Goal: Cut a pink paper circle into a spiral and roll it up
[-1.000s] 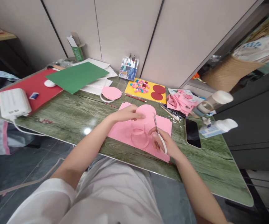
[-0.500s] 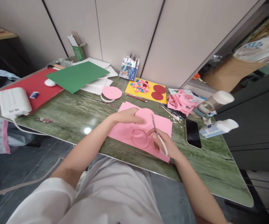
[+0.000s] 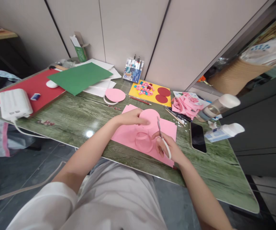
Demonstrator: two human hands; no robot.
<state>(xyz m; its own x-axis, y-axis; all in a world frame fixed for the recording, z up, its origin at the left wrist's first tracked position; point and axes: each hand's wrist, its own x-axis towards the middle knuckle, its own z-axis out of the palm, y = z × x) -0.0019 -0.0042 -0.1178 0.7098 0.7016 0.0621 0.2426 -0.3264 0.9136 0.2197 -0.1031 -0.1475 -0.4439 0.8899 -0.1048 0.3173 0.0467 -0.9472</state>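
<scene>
My left hand [image 3: 137,118] grips a round pink paper disc [image 3: 151,115] by its left edge, thumb on top. In my right hand [image 3: 167,146] are scissors [image 3: 165,145] with white handles, their blades upright at the disc's right edge. Below both hands lie pink paper sheets [image 3: 125,135] on the table. A thin curled pink paper strip [image 3: 144,150] rests on the sheets between my hands. Behind my left hand, another pink paper circle [image 3: 115,95] lies over a white ring.
A yellow sheet [image 3: 154,99] bears small coloured pieces and two dark red circles. Pink scraps [image 3: 187,105], a phone [image 3: 198,137] and bottles [image 3: 224,132] stand or lie to the right. Green paper [image 3: 80,78] and a white power bank [image 3: 15,103] are at left.
The disc in my left hand has turned or tilted slightly and shows more of its face. My right hand and the scissors have barely moved.
</scene>
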